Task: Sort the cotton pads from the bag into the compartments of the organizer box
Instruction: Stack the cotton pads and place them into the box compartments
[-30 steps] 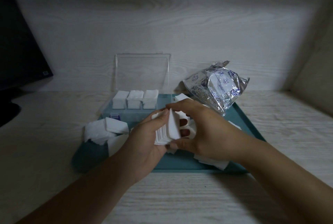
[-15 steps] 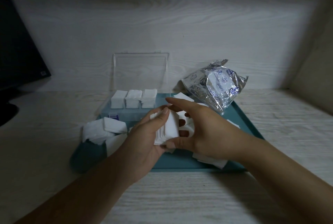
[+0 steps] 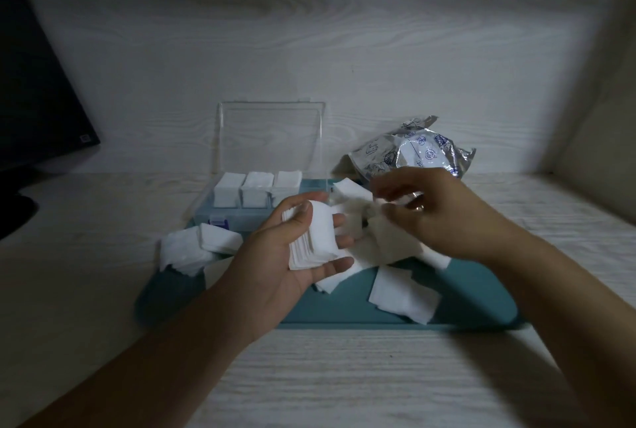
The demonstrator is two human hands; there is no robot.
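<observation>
My left hand (image 3: 275, 266) grips a stack of white square cotton pads (image 3: 318, 238) between thumb and fingers, above the teal tray (image 3: 344, 314). My right hand (image 3: 433, 210) hovers just right of the stack, blurred, its fingers loosely spread and holding nothing. The clear organizer box (image 3: 220, 217) stands behind with its lid (image 3: 272, 138) raised; three back compartments hold pad stacks (image 3: 256, 186). The crumpled silver bag (image 3: 413, 148) lies at the tray's far right. Loose pads (image 3: 402, 293) lie on the tray.
A heap of pads (image 3: 192, 248) sits at the tray's left edge. A dark monitor (image 3: 31, 100) stands at far left. A pale wooden wall (image 3: 309, 49) closes the back and a side panel (image 3: 605, 117) rises at right. Wooden tabletop (image 3: 344, 376) extends toward me.
My right hand has let go of the stack and drawn away to the right and up. My left hand keeps holding the pads, now tilted more open.
</observation>
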